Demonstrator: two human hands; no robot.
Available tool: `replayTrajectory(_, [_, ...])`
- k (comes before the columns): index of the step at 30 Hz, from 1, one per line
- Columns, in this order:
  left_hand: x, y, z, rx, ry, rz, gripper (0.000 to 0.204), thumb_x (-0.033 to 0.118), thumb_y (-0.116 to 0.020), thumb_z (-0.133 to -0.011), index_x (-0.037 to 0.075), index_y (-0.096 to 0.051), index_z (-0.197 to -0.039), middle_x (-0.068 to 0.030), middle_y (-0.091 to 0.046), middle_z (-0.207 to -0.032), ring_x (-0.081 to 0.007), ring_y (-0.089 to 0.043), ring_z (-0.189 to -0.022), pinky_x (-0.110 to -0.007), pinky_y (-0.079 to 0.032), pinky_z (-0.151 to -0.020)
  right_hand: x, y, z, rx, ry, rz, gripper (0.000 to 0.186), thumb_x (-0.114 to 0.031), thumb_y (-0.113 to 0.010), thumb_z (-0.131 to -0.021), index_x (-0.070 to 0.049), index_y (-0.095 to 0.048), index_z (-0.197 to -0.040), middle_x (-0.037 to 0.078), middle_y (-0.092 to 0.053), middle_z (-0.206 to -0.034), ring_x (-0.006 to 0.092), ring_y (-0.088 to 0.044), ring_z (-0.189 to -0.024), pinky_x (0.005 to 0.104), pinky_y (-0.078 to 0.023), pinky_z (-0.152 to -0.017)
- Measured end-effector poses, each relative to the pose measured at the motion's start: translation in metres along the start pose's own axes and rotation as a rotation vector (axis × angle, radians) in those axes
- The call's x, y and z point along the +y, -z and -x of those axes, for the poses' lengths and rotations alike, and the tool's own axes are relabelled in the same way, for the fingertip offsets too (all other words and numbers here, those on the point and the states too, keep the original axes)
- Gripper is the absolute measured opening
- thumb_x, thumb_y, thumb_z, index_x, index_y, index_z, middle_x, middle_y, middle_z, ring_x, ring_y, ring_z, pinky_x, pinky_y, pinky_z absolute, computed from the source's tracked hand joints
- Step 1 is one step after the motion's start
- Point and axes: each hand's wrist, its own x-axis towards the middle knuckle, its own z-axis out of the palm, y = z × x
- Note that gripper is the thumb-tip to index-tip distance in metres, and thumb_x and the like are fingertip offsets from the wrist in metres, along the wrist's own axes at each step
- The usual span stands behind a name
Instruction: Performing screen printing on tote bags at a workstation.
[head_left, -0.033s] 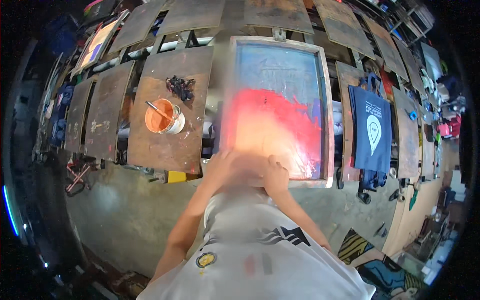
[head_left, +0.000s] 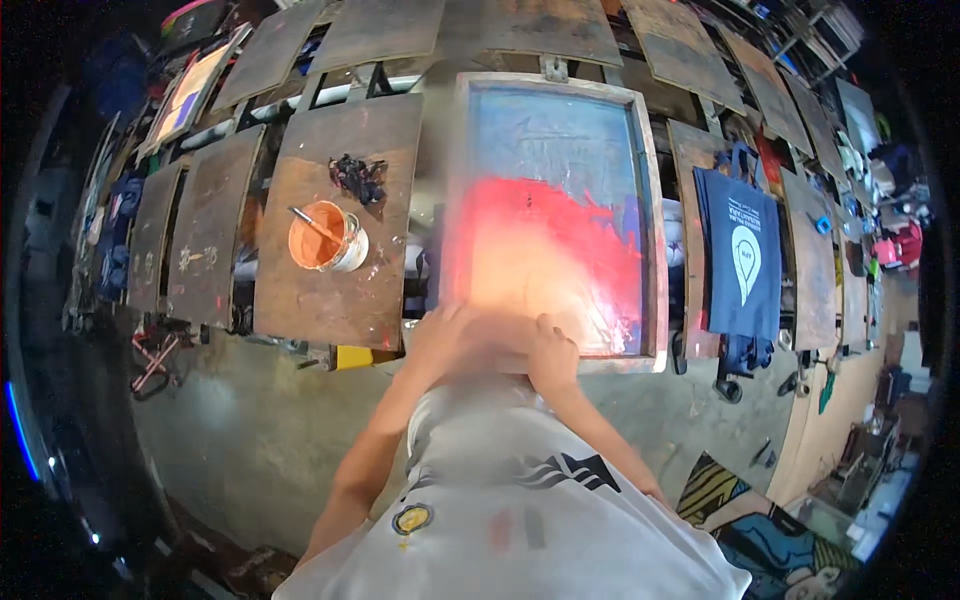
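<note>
A wooden-framed printing screen [head_left: 655, 230] lies before me, its mesh blue-grey at the far end. Red ink [head_left: 520, 205] spreads over the middle of the mesh, and a pale orange glare covers the near part. At the near left corner my left hand [head_left: 438, 338] is closed. My right hand [head_left: 553, 357] has curled fingers at the near edge, right of the left hand. A blurred band between the hands hides what they grip, if anything. Left of the screen, a white tub [head_left: 352, 250] of orange ink has a stick-like handle [head_left: 312, 222] leaning in it.
The tub and a crumpled dark wad [head_left: 358, 178] sit on a stained board [head_left: 330, 310]. To the right, a navy tote bag [head_left: 722, 285] with a white print lies on another board. More boards [head_left: 555, 30] line the far side. Concrete floor [head_left: 240, 400] shows below.
The view has shifted very slightly. Both hands stay at the near edge of the screen, and no object has visibly moved.
</note>
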Motion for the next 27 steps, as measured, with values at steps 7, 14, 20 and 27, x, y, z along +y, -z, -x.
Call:
replayTrajectory(7, [-0.022, 0.017, -0.001, -0.137, -0.1, 0.055, 0.045, 0.018, -0.078, -0.075, 0.007, -0.061, -0.116, -0.0112, -0.062, -0.112, -0.0358, -0.059, -0.106, -0.044, -0.048, -0.086, -0.04, -0.016, 0.022, 0.023, -0.165, -0.061, 0.021, -0.01, -0.066, -0.078, -0.01, -0.063, -0.099, 0.011, -0.057, -0.107, 0.0296, -0.067, -0.09, 0.0391, -0.058, -0.067])
replayTrajectory(14, [-0.04, 0.017, -0.013, -0.14, -0.14, 0.061, 0.049, 0.022, -0.077, -0.076, 0.007, -0.061, -0.12, -0.0117, -0.057, -0.112, -0.0348, -0.057, -0.104, -0.044, -0.047, -0.09, -0.05, -0.027, 0.009, 0.126, -0.221, 0.042, 0.025, -0.017, -0.063, -0.084, -0.011, -0.059, -0.107, 0.007, -0.058, -0.107, 0.0263, -0.065, -0.095, 0.0418, -0.057, -0.079])
replayTrajectory(20, [-0.043, 0.035, -0.025, -0.256, -0.185, 0.089, 0.049, 0.021, -0.078, -0.074, 0.007, -0.06, -0.117, -0.0115, -0.057, -0.109, -0.0346, -0.057, -0.102, -0.045, -0.046, -0.089, -0.077, -0.024, 0.023, 0.189, -0.337, -0.095, 0.027, -0.009, -0.066, -0.075, -0.005, -0.063, -0.102, 0.011, -0.058, -0.108, 0.0306, -0.064, -0.095, 0.0396, -0.057, -0.072])
replayTrajectory(27, [-0.056, 0.037, -0.043, -0.18, -0.298, 0.109, 0.049, 0.019, -0.078, -0.074, 0.007, -0.06, -0.117, -0.0109, -0.058, -0.107, -0.0342, -0.057, -0.102, -0.045, -0.046, -0.089, -0.079, -0.019, 0.001, 0.116, -0.39, -0.016, 0.014, -0.014, -0.06, -0.085, -0.012, -0.057, -0.099, 0.006, -0.058, -0.101, 0.0243, -0.066, -0.097, 0.0379, -0.057, -0.068])
